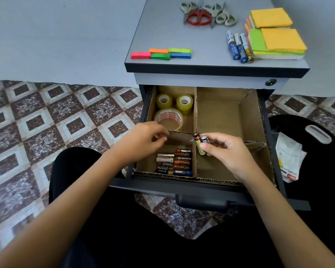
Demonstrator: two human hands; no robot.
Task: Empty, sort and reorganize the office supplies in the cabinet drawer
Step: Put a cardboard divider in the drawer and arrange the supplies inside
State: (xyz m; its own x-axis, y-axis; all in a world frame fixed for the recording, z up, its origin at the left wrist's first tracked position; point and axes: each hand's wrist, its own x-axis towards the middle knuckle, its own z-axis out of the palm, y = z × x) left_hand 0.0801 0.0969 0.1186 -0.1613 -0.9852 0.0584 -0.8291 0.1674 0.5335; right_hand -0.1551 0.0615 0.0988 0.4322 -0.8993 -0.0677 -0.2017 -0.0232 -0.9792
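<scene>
Cardboard-walled stack [174, 162] lies crosswise just down-left of the right hand [227, 151], pinching two near-upright batteries [200, 145]; left hand [143, 137] slack, empty.

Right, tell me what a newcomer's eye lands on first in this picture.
First the right hand, pinching two batteries over the middle of the open drawer. Then the bright yellow and green sticky note stacks at the right of the cabinet top, and the red scissors lying among grey pairs at its far edge.
</scene>
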